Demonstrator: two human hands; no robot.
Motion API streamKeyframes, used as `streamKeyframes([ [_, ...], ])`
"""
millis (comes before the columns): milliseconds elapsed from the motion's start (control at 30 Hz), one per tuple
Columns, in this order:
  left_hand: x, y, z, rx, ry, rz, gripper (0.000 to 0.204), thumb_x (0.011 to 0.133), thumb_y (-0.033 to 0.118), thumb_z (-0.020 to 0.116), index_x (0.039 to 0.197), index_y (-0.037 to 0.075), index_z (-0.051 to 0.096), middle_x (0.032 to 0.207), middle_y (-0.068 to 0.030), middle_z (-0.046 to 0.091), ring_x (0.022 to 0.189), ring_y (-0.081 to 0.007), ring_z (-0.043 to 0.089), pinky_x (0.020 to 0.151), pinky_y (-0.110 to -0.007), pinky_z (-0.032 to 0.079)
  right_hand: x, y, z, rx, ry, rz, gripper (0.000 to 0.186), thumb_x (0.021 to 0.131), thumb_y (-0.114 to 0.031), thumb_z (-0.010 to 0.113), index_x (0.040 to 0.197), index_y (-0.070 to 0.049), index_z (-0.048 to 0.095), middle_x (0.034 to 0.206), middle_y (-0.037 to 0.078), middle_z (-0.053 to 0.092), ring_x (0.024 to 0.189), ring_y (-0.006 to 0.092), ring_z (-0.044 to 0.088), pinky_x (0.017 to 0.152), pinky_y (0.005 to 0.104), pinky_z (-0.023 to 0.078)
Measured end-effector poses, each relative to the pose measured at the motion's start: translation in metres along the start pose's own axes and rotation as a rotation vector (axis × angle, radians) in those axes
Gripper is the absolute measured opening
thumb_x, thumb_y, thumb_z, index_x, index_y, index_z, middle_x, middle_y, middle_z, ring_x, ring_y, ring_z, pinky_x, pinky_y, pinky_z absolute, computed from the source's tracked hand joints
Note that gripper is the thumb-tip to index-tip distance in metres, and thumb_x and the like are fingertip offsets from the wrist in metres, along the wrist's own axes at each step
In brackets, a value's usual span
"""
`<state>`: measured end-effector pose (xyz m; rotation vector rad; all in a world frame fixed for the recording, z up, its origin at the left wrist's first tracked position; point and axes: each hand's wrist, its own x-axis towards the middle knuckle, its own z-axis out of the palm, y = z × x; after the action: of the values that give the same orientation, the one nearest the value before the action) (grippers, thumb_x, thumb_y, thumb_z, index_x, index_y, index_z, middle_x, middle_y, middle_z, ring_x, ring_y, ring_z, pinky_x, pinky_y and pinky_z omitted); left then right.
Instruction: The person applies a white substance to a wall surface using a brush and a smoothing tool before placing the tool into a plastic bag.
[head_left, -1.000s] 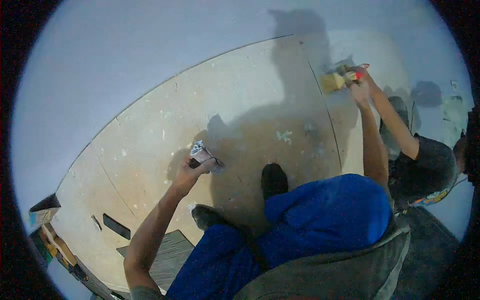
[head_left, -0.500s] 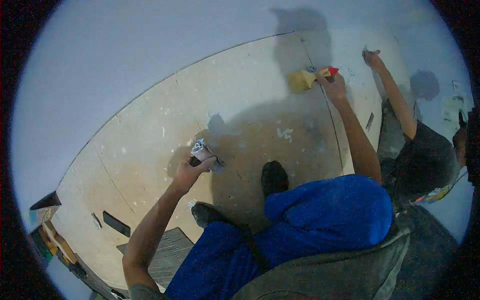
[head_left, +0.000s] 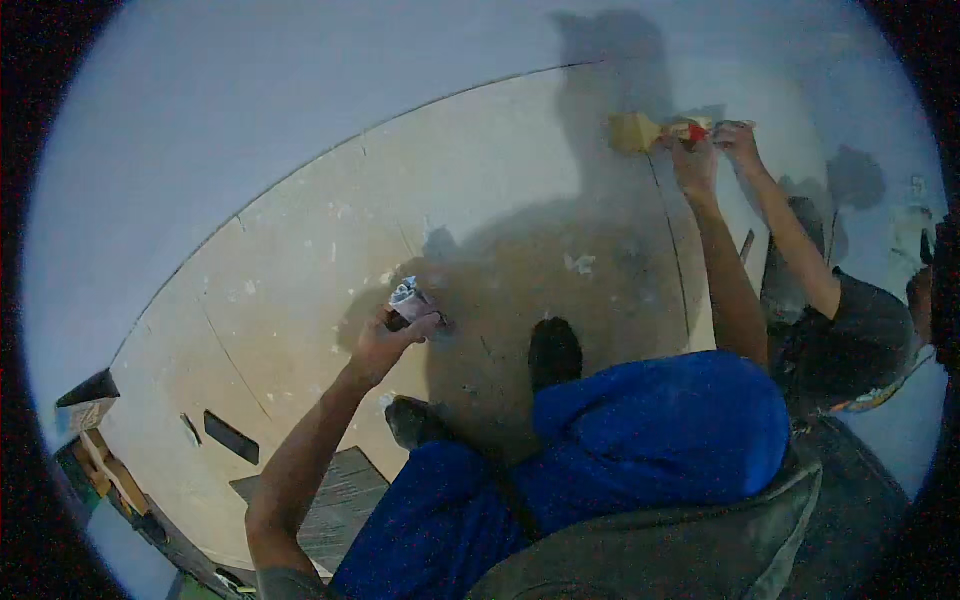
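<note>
My left hand is closed round a small, pale, crumpled roll with whitish-blue folds at its top; its exact kind is unclear. It is held above the stained pale floor boards. Far to the right, my right hand grips a wide paintbrush with yellowish bristles pointing left and a red-tipped handle. Close beside that red tip is a co-worker's hand, with something small and pale at its fingers. Whether the two hands touch cannot be made out.
A co-worker in a dark shirt crouches at my right. A dark flat phone-like slab and a grey ridged sheet lie at left. Beyond them stands an open cardboard box. A pale wall borders the boards.
My right hand with the paintbrush has moved up and to the right, nearer the co-worker's hand, which has come down slightly. My left hand keeps the roll almost in place.
</note>
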<state>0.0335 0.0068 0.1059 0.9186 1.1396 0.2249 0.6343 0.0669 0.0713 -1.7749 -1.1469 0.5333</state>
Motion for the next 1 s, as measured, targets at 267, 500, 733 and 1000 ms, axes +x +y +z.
streamKeyframes([
  [267, 0.005, 0.008, 0.002, -0.043, -0.04, 0.056, 0.035, 0.086, 0.029, 0.077, 0.105, 0.001, 0.07, 0.098, -0.0043, 0.07, 0.087, -0.0114, 0.062, 0.078, -0.03, 0.051, 0.048, 0.015, -0.051, -0.609, 0.175, -0.027, 0.03, 0.088, -0.026, 0.067, 0.103, 0.0, 0.068, 0.09, 0.009, 0.072, 0.082, 0.0162, 0.066, 0.074, 0.0321, 0.05],
  [500, 0.013, 0.0, -0.002, -0.032, -0.105, 0.083, 0.035, 0.087, 0.028, 0.076, 0.108, 0.002, 0.064, 0.097, -0.0033, 0.067, 0.089, -0.0121, 0.061, 0.077, -0.03, 0.05, 0.046, 0.043, -0.105, -0.599, 0.454, -0.224, 0.032, 0.087, -0.025, 0.068, 0.104, 0.002, 0.068, 0.086, 0.011, 0.071, 0.081, 0.0249, 0.067, 0.075, 0.0355, 0.051],
  [733, 0.006, 0.001, -0.004, 0.084, -0.04, 0.0, 0.029, 0.086, 0.027, 0.076, 0.098, 0.002, 0.07, 0.089, -0.0018, 0.068, 0.081, -0.0091, 0.06, 0.072, -0.028, 0.048, -0.004, 0.023, -0.063, -0.024, -0.123, 0.176, 0.025, 0.091, -0.02, 0.065, 0.107, 0.0, 0.067, 0.095, 0.006, 0.069, 0.087, 0.0142, 0.063, 0.079, 0.0298, 0.048],
  [1000, -0.01, 0.031, 0.001, -0.012, -0.035, 0.055, 0.035, 0.085, 0.029, 0.078, 0.105, 0.001, 0.069, 0.096, -0.0032, 0.07, 0.085, -0.0113, 0.062, 0.074, -0.03, 0.051, -0.006, -0.058, -0.05, -0.642, 0.283, 0.005, 0.029, 0.091, -0.027, 0.065, 0.108, -0.002, 0.067, 0.096, 0.009, 0.07, 0.091, 0.0217, 0.065, 0.085, 0.0338, 0.048],
])
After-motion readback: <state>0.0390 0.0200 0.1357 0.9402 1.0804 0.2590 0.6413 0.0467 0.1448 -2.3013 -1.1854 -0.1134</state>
